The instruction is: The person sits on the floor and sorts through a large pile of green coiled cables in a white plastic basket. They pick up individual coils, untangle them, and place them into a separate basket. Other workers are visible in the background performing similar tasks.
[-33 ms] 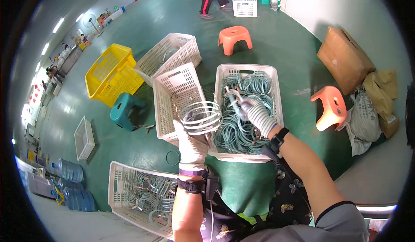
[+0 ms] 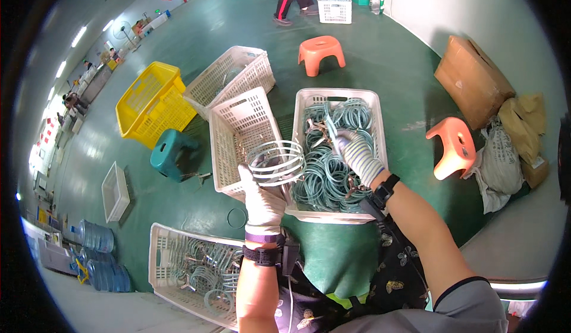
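Note:
My left hand (image 2: 264, 205), in a white work glove, is closed round a bunch of several pale metal rings (image 2: 291, 169), held over the near edge of the light crate (image 2: 245, 105). My right hand (image 2: 358, 158), in a striped glove, pinches a greenish metal ring (image 2: 331, 124) seen nearly edge-on. It hangs over a white crate (image 2: 383, 136) filled with bundles of similar rings (image 2: 321, 187). Small copper-coloured ends show among those rings. The fingertips of my right hand are partly hidden behind the glove's back.
Another crate of rings (image 2: 156, 255) stands at lower left, near a loose ring (image 2: 237, 226) on the floor. Around lie a yellow crate (image 2: 134, 110), a teal stool (image 2: 166, 154), orange stools (image 2: 321, 50), a cardboard box (image 2: 473, 83) and sacks (image 2: 499, 160). A person (image 2: 287, 0) stands far off.
My right hand has shifted slightly, and the ring in it, smeared before, now stands upright and sharper. My left hand and its rings stay nearly still.

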A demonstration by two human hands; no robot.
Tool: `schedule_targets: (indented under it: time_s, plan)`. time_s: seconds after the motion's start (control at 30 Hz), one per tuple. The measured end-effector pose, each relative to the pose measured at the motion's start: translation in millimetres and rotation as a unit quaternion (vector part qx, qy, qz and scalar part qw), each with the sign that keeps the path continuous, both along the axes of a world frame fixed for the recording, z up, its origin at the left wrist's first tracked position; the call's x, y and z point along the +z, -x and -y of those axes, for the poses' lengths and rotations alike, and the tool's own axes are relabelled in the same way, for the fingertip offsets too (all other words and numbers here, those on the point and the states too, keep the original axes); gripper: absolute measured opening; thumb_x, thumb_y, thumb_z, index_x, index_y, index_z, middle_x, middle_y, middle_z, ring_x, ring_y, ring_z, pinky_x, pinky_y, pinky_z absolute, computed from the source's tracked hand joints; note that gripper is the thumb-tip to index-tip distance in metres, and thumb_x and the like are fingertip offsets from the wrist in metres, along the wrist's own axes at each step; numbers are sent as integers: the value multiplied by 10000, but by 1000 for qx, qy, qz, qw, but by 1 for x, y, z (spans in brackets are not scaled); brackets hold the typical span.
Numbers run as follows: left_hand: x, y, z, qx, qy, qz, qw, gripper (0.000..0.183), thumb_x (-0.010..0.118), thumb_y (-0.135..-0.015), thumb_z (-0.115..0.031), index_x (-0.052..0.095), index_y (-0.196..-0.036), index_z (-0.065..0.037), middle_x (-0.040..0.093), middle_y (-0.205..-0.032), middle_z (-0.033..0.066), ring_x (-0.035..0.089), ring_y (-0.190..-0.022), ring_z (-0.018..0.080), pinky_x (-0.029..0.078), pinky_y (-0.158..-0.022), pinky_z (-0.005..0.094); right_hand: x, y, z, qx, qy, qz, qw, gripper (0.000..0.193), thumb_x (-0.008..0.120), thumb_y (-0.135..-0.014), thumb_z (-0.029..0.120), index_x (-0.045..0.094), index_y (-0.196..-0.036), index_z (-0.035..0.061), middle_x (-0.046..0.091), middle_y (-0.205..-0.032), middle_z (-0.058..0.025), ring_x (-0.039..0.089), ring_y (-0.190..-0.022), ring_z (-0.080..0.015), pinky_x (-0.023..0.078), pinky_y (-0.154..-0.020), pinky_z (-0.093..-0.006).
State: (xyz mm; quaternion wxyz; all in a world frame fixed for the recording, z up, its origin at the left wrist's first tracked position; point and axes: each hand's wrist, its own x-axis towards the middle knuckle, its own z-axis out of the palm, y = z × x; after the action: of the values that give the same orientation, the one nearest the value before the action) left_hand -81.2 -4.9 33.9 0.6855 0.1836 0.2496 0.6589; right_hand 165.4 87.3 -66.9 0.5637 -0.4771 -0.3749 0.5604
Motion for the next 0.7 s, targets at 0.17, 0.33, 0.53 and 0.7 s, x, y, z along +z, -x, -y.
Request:
schedule_targets:
  time_s: [0.17,0.33,0.53,0.7]
  plan:
    - [-22,-4,1,-36,-40,-192,980,467,609,-991,-348,516,-1359,-75,614,-1183,42,617,-996,139,533,-864,295,98,-14,47,37,-62,-16,997,207,623,-971,160,716,-1148,106,637,-778,29,570,-641,-64,478,-564,-220]
    - [-20,-32,9,-103,-85,-325,936,511,681,-938,-120,484,-1409,-80,552,-1039,-22,529,-888,83,489,-799,251,89,-29,61,62,-160,275,946,224,597,-942,95,693,-1128,14,688,-828,-77,631,-723,-161,515,-674,-310]
    - [-27,-38,10,-93,-114,-362,920,533,669,-949,-153,463,-1432,-65,530,-1091,-29,501,-893,80,464,-807,242,74,-40,54,180,-12,370,911,269,632,-901,197,711,-1095,27,709,-796,-120,652,-695,-220,524,-681,-364]
    - [-28,-35,7,-86,-127,-372,916,540,677,-949,-190,465,-1428,-60,533,-1115,-24,490,-937,84,449,-869,249,72,-39,60,178,-69,359,914,224,611,-933,91,701,-1121,8,673,-734,-62,613,-605,-137,520,-583,-325]
